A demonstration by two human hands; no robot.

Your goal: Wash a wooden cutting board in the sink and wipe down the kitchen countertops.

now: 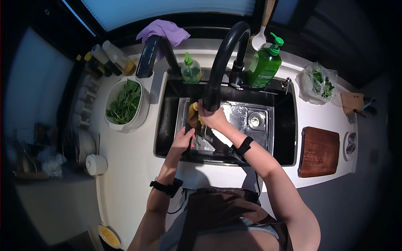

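Note:
Over the left part of the black sink [285, 131], my left hand [182, 140] is closed around the dark handle of a flat, shiny, brownish utensil [192, 120]. It looks like a broad kitchen knife, though its outline is partly hidden. My right hand [215, 118] presses a yellow cloth or sponge [201, 120] against its far end. Right above that hand hangs the spout of the black faucet [216, 75], covering part of the fingers. Water runs down beside the utensil onto the wet metal sink bottom, where a drain [256, 120] shows at the right.
A white colander [145, 108] of leafy greens stands left of the sink. Behind are a dish soap bottle [191, 72], a large green pump bottle [265, 66] and a purple cloth [166, 29]. Rightward lie bagged greens [320, 83], a knife block [351, 102] and a wooden cutting board [319, 152].

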